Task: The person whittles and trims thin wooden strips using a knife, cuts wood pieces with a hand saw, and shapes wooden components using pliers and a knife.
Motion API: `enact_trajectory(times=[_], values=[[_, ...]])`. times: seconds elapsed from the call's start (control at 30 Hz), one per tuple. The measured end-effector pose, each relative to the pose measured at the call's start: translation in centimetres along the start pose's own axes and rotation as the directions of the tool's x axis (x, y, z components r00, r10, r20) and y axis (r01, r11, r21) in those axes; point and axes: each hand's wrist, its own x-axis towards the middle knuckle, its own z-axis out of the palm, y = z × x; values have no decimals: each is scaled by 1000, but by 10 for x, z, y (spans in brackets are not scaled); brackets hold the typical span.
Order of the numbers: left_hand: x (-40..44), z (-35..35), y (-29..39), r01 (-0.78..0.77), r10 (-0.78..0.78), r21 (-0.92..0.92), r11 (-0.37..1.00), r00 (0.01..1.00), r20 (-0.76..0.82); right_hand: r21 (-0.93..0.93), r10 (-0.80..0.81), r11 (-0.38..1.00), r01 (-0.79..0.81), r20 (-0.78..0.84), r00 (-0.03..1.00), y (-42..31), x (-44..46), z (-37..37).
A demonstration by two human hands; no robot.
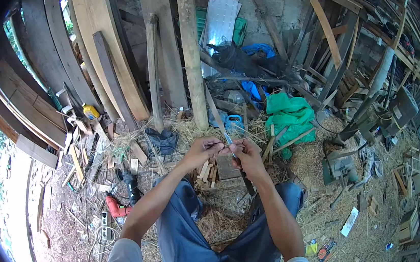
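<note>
Holding blade, straw-strewn ground, cluttered shed

Shows glossy metal on the slender tool, wrinkled plastic on the green sheet, rough wood (matt throughout) on the round pole.

- Planks lean upright at your 10 to 11 o'clock.
- A post stands between your 11 and 12.
- Wood blocks lie at your 12, between your knees.
- A plastic sheet lies heaped at your 1.
- A vise sits at your 2.
- A power drill lies grounded at your 9.
</note>
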Motion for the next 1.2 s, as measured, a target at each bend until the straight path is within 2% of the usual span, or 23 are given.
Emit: enact_trajectory(times=[0.13,0.2,0.27,0.33,0.4,0.47,0.5,0.6,0.7,0.77,0.83,0.87,0.93,1.0,1.07,1.13,1.2], values=[[-8,2,-3,-54,56,61,997,998,-25,-6,-54,999,54,56,997,-2,-3,0],[-20,8,8,77,-77,-9,997,992,-104,-95,-21,995,25,43,999,-1,-6,2],[-32,17,16,84,-85,-14,996,989,-117,-101,33,994,-30,25,999,-12,-13,3],[-45,27,26,208,-234,-190,959,964,-125,-30,110,994,-106,202,973,-12,-16,2],[-50,34,28,163,-189,-181,970,972,-139,-33,131,991,-127,211,969,-12,-20,7],[-47,35,15,122,-168,-269,955,974,-153,-46,159,987,-153,213,964,-8,-20,7],[-47,34,12,167,-224,-345,924,966,-132,-14,159,987,-159,181,970,-4,-18,6],[-44,32,9,159,-212,-365,917,971,-110,20,161,986,-166,138,977,-1,-14,1],[-43,24,9,211,-260,-407,889,963,-68,-75,162,985,-156,80,984,-9,-10,-8],[-46,20,7,264,-322,-428,864,945,-66,-142,-7,990,-16,-159,987,-3,1,-28],[-52,18,7,291,-355,-434,853,932,-74,-90,-18,996,-6,-259,966,-16,8,-52],[-51,16,6,288,-358,-431,855,929,-89,-80,5,996,-27,-264,964,-18,5,-54],[-48,12,1,312,-378,-432,846,923,-74,-22,60,998,-62,-71,996,-24,-1,-50],[-42,15,3,286,-334,-367,885,940,-73,-37,61,997,-64,-82,995,-14,-9,-22],[-37,15,4,285,-333,-375,882,941,-67,-72,142,988,-136,83,986,-7,-14,-1],[-34,15,3,222,-263,-375,900,963,-61,-87,157,984,-153,41,987,4,-12,0],[-37,15,2,223,-260,-365,904,964,-56,41,76,996,-74,-60,995,-3,-7,-10]])
